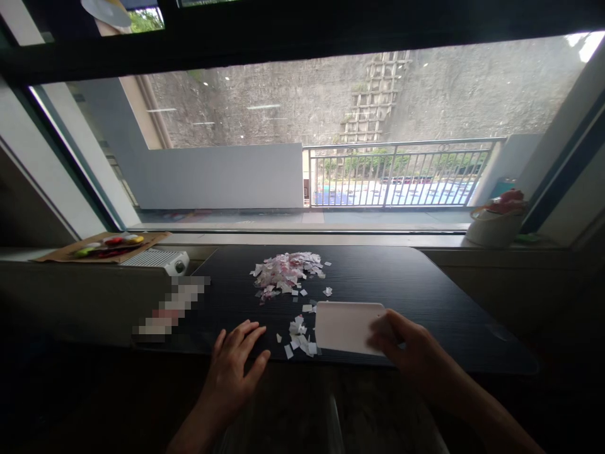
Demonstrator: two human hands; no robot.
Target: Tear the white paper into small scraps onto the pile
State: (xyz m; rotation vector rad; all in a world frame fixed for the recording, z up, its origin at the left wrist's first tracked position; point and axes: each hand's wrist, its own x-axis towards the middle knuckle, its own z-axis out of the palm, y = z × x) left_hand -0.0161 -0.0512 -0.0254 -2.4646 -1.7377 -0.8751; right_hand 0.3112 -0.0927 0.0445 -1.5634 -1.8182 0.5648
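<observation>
My right hand (401, 334) grips the right end of a pale, flat rectangular board (347, 326) with rounded corners. The board's left edge lies close beside a small scatter of paper scraps (299, 337) near the front of the dark table (416, 290). Left of those scraps is my left hand (239, 356), fingers apart and holding nothing, at the table's front edge. Farther back on the tabletop sits a larger heap of white and pinkish paper scraps (287, 271), with a few loose pieces between it and the board.
A pixelated patch (174, 309) covers something at the table's left. Beyond it are a white slotted device (163, 258) and a brown board with colourful items (113, 246). A white bucket (496, 224) holding something reddish stands on the right sill. Behind the table is a large window.
</observation>
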